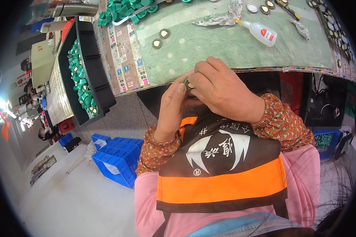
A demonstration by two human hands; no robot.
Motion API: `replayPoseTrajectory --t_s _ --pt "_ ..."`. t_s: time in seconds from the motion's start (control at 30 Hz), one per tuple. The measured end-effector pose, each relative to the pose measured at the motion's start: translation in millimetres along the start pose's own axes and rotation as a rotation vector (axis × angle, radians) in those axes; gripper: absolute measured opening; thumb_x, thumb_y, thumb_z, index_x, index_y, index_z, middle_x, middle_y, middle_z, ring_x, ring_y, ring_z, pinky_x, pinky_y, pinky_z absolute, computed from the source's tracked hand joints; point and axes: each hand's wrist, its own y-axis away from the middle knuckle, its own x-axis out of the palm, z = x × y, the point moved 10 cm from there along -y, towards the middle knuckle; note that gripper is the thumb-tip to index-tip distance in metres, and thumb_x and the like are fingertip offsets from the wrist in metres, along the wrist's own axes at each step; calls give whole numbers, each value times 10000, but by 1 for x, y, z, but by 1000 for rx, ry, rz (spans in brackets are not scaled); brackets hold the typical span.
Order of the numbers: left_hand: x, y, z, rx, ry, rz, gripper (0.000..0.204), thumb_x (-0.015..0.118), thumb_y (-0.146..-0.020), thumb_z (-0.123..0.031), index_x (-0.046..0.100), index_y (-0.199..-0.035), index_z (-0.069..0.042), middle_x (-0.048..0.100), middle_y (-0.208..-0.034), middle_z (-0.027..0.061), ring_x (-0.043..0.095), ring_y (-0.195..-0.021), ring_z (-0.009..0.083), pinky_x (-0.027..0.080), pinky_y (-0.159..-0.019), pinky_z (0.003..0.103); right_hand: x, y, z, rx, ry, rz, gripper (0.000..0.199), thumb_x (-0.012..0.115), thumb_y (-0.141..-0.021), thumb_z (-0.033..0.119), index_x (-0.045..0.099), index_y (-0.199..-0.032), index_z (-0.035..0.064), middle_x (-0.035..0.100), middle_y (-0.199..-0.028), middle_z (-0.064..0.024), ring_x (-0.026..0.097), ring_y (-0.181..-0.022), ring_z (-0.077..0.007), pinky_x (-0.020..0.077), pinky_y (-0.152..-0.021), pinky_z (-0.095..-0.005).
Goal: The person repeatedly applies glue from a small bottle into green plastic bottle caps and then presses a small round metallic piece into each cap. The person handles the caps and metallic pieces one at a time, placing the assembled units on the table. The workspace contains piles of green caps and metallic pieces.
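Note:
Just off the front edge of the table, both hands meet around a small round cap point(189, 85) with a dark, ridged rim and a pale centre; a bit of green shows at its edge. My left hand point(171, 106) pinches it from the left, thumb up. From the right, my right hand point(221, 90) closes its bent fingers on the same cap and hides part of it. Two similar dark caps with pale centres point(160, 38) lie on the green mat point(213, 49) beyond my hands. A white glue bottle point(262, 34) with a yellow tip lies to the right.
Green fluted cups point(124, 10) are heaped at the far left. A black bin point(93, 63) at the left holds more. Crumpled tissue point(219, 19) touches the bottle's tip. Loose caps point(265, 8) and a tray of discs point(336, 27) sit far right. Blue crates point(116, 160) stand on the floor.

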Motion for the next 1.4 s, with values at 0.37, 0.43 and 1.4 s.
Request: replayPoseTrajectory --t_s 0.37,0.43,1.4 --pt "-5 -7 -4 59 -134 -38 226 459 -1059 -106 442 -1260 -3 649 -1059 121 697 -859 160 618 -710 308 8 13 -41 366 -445 51 255 716 -829 126 591 -1008 -7 588 -940 -184 613 -864 -359 507 -754 -419" --pt "-4 -6 -7 96 -164 -44 228 452 -1058 -108 453 -1261 -5 648 -1038 108 695 -844 156 624 -698 317 16 18 -49 499 -504 114 221 716 -845 128 596 -958 -20 617 -881 -173 639 -781 -312 512 -696 -398" --pt "-4 -5 6 32 -202 -110 148 466 -1045 -104 473 -1180 -42 654 -847 83 611 -697 87 515 -596 228 66 42 -64 793 -1096 94 113 637 -952 50 581 -865 2 635 -778 -23 625 -667 -72 472 -586 -223"
